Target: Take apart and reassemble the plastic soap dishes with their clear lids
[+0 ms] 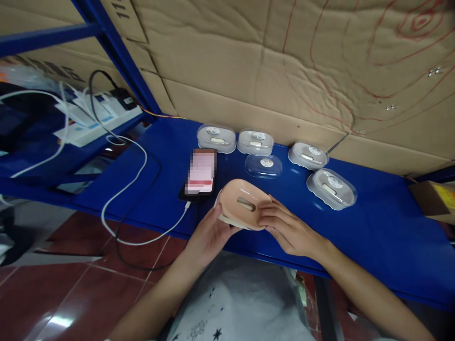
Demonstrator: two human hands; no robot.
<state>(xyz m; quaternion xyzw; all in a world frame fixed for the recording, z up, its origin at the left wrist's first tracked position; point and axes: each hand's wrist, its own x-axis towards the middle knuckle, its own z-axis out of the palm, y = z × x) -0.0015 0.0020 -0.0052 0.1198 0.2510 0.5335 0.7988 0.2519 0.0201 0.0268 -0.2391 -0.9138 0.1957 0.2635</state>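
Between my two hands is a peach-coloured oval soap dish (pixel 241 192) with a slot in its middle and a paler layer under it. My left hand (pixel 213 232) grips its left side, thumb on the rim and the other fingers mostly hidden beneath. On the right end, my right hand (pixel 289 227) is closed with its fingers over the rim. The dish is held above the front part of the blue table (pixel 377 241). Behind it lies a clear plastic lid (pixel 254 166) with a round white sticker.
Grey dishes under clear lids stand at the back: one behind the phone (pixel 201 170), another beside it (pixel 255 142), two further right (pixel 308 156) (pixel 330 189). A white charging cable (pixel 144 244) hangs past the table edge. Power strips (pixel 99 125) sit left; a cardboard box (pixel 432 199) is right.
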